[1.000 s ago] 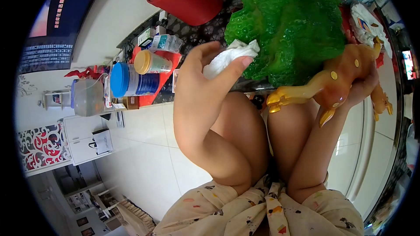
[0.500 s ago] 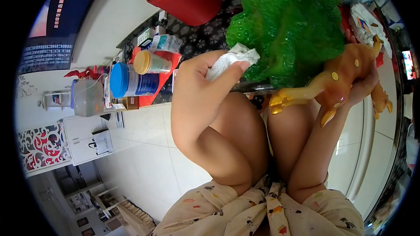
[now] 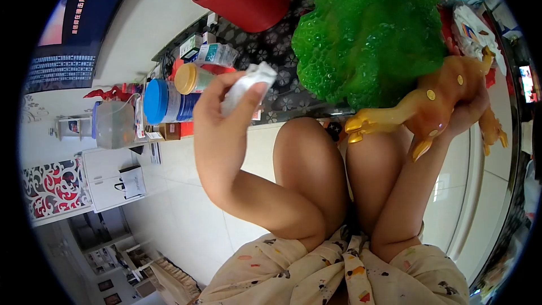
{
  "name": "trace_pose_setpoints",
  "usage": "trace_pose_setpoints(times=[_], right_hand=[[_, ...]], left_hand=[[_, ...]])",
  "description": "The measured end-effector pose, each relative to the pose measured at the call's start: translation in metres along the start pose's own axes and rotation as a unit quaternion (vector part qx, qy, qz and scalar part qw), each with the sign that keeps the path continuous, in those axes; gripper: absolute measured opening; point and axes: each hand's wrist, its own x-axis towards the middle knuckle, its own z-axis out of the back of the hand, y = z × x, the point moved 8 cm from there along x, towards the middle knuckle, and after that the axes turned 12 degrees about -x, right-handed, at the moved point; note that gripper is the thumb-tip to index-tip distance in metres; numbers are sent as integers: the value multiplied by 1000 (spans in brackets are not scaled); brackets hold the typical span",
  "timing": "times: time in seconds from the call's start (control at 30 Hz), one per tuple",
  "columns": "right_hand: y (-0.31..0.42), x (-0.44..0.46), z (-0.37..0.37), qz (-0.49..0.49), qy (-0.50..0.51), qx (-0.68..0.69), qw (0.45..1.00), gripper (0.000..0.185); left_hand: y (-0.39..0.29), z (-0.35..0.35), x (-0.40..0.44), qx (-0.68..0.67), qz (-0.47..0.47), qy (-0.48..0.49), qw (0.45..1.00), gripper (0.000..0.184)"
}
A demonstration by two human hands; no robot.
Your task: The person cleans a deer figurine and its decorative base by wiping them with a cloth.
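Left hand: the person's bare left hand (image 3: 220, 121), between 9 and 10 o'clock, pinches its wad between thumb and bent fingers.
White cloth: the crumpled white cloth or tissue (image 3: 248, 86) sits at 11 o'clock, its tip poking out past the thumb; patterned tabletop shows between it and the green form.
Right hand: the person's bare right hand (image 3: 474, 114), near 3 o'clock, grasps the glossy figure from its outer side; some of its fingers are hidden.
Amber figure: the shiny amber figure with gold feet and round gold coin shapes (image 3: 443, 87) lies between 2 and 3 o'clock, one leg reaching toward the middle above the knee.
Green form: the translucent, bubbly green form (image 3: 367, 39) fills 1 to 2 o'clock, its lower right edge meeting the amber figure; whether the two are joined, I cannot tell.
Table: the black tabletop with grey flowers (image 3: 274, 53) runs behind the cloth, from 11 to 12 o'clock.
Red bucket: the red round bucket (image 3: 251, 0) stands just short of 12 o'clock.
Jars: the blue-lidded jar (image 3: 156, 101) is near 9:30 and the yellow-lidded tub (image 3: 185, 79) at 10 o'clock, both partly behind the left hand.
Lap: cream patterned shorts (image 3: 265, 262) spread around 6 o'clock.
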Motion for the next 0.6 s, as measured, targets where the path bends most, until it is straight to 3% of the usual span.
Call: trace_pose_setpoints(times=[0.1, 0.2, 0.33, 0.4, 0.5, 0.6], right_hand=[[-2, 3, 2, 11, 51, 6, 999, 41], [-5, 10, 8, -3, 34, 30, 999, 42], [0, 2, -2, -1, 35, 15, 999, 42], [1, -7, -9, -19, 37, 27, 999, 42], [-3, -1, 1, -28, 8, 2, 1000, 56], [1, -1, -8, -26, 64, -4, 998, 56]], left_hand=[[-12, 3, -5, -61, -18, -24, 998, 26], [-25, -22, -4, -77, -84, 38, 993, 26], [-16, -40, -2, 14, -54, 84, 995, 31], [-11, -43, -2, -9, -56, 112, 992, 35], [-11, -52, -1, -41, -95, 140, 985, 30], [-1, -59, 8, -1, 2, 176, 984, 27]])
